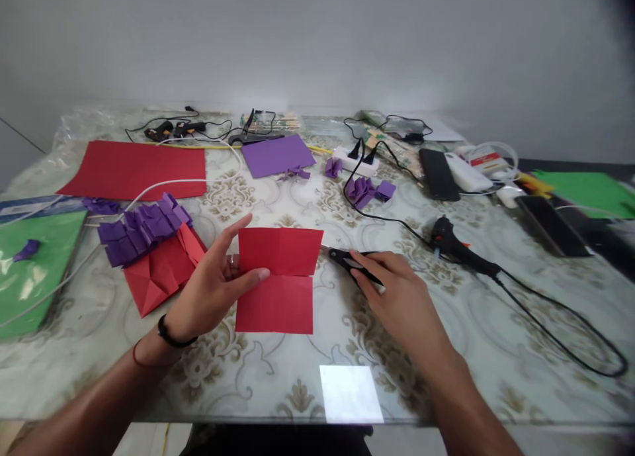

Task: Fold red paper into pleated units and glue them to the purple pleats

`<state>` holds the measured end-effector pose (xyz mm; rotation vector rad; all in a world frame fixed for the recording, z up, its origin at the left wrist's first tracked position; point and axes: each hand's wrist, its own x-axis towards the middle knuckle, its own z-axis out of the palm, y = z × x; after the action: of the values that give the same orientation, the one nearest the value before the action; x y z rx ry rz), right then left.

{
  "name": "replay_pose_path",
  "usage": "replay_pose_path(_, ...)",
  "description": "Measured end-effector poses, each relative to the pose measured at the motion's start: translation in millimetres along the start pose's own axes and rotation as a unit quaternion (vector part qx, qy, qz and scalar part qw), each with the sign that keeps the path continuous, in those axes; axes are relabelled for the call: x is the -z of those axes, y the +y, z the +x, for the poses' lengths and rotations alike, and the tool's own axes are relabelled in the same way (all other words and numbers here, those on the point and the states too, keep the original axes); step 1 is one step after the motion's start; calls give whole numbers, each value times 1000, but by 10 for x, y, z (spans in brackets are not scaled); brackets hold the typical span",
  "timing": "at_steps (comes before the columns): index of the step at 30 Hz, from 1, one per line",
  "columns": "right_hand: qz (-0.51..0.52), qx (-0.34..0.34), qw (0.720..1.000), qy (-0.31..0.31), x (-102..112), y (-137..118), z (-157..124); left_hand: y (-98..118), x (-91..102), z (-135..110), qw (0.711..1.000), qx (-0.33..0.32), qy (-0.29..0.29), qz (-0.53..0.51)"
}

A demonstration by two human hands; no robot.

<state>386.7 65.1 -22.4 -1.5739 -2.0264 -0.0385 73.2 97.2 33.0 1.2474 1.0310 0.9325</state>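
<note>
My left hand (223, 280) holds a creased red paper square (278, 304) by its left side, thumb on top. A short slit runs in from the paper's right edge along the middle fold. In my right hand (391, 284) is a pair of black-handled scissors (342, 254), its fingers in the handles. The blades point left at the paper's right edge; their tips are partly hidden behind it. Left of the paper lies a folded red paper piece (161, 277), with a strip of pleated purple paper (143, 229) along its upper edge.
A black glue gun (461, 247) with its looping cord lies at right. Behind are a white power strip (356, 161), purple paper (278, 155) and purple scraps (361, 191). Red sheets (143, 170) and green paper (44, 271) lie at left; phones (439, 175) stand among clutter at right.
</note>
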Motion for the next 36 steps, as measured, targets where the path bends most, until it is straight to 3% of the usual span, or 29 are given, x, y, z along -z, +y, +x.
replay_pose_path(4, -6, 8, 1000, 29, -3, -54, 29, -14, -45, 3, 999, 12, -6, -51)
replay_pose_path(12, 0, -3, 1000, 28, -37, 20, 71, -15, -105, 15, 995, 11, -6, -101)
replay_pose_path(16, 99, -64, 993, 26, 99, -238, 178, -32, -128, 1, 996, -8, 15, -84)
replay_pose_path(18, 255, -115, 959, -48, 151, -488, 259, -45, -141, -4, 997, -26, 24, -73)
replay_pose_path(20, 403, -162, 890, -143, 153, -744, 342, -62, -151, -8, 997, -39, 28, -60)
replay_pose_path(22, 496, -205, 825, -180, 107, -940, 406, -77, -154, -10, 997, -50, 31, -44)
replay_pose_path(24, 546, -241, 783, -173, 43, -1044, 438, -83, -149, -13, 997, -60, 33, -30)
replay_pose_path(31, 620, -294, 711, -153, -35, -1047, 376, -12, -139, -40, 1000, -1, -8, 13)
replay_pose_path(36, 634, -317, 689, -147, -56, -1079, 336, 15, -152, -45, 999, 19, -8, 30)
